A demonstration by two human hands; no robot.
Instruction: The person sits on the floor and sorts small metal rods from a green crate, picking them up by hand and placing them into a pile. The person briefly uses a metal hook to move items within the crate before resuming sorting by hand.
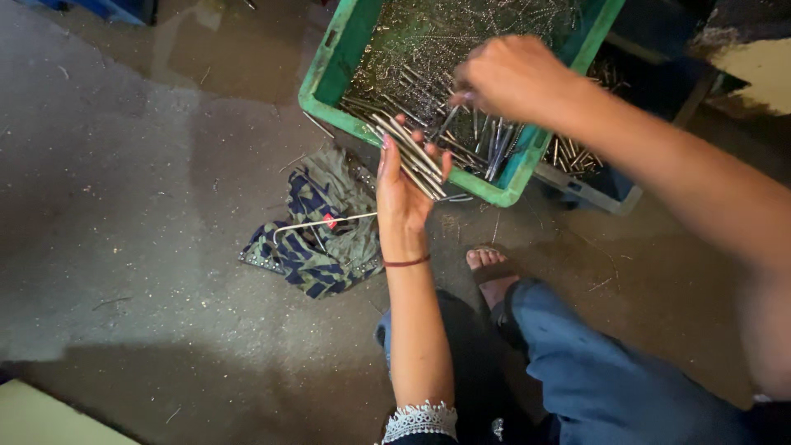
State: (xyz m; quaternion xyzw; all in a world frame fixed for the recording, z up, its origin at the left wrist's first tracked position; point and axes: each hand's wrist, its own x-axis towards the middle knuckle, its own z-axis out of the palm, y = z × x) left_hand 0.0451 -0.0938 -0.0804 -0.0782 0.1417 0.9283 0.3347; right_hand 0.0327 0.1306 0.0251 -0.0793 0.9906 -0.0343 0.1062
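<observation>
Grip, left hand point(404, 185): fingers curl loosely under a small bunch of thin metal rods point(414, 156), palm up, at the near rim of the crate.
Grip, right hand point(509, 78): fingers pinch together down among the rods inside the crate; it looks closed on a rod or two, but the tips are blurred.
Floor point(124, 206): grey and dusty, with a striped cloth point(317, 239) and one long thin rod with a red tag point(329, 221) lying across it, just left of the left hand.
Green crate point(329, 78): tilted toward the person, with many loose rods piled at its low edge.
Doing it well: keep the left palm flat so the bunch stays lined up, and lay each new rod the same way.
Care: I think loose rods could slide off the open palm.
</observation>
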